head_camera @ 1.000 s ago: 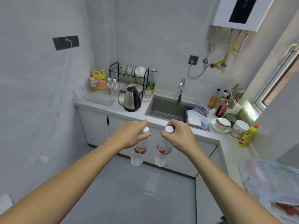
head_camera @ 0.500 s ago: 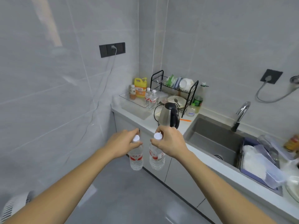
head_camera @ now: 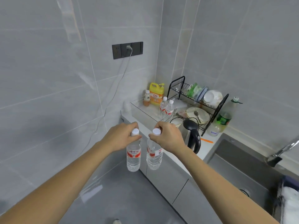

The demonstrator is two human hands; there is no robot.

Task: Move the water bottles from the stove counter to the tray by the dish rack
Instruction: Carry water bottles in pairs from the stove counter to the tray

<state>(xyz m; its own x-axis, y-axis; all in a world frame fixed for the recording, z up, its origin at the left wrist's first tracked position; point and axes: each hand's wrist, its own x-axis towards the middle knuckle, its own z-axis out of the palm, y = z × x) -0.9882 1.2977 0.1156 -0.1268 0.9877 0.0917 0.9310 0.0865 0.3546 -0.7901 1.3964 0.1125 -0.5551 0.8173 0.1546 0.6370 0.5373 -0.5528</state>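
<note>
— What is on the grey-tiled kitchen counter (head_camera: 208,147)?
— A clear tray (head_camera: 145,110) beside the dish rack (head_camera: 197,101), holding two water bottles (head_camera: 167,109).
— And the hands?
— Left hand (head_camera: 120,138) pinches one bottle (head_camera: 133,156) by its neck; right hand (head_camera: 168,138) pinches another (head_camera: 153,156), both above the floor.

Left-held water bottle (head_camera: 133,156) – red-white label, Chinese characters, roughly "哇哈哈"; other labels too blurred to read.

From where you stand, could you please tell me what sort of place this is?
It looks like a small home kitchen: a steel sink is set into the counter, a black dish rack holds bowls and plates, and an electric kettle stands beside it against tiled walls.
</note>
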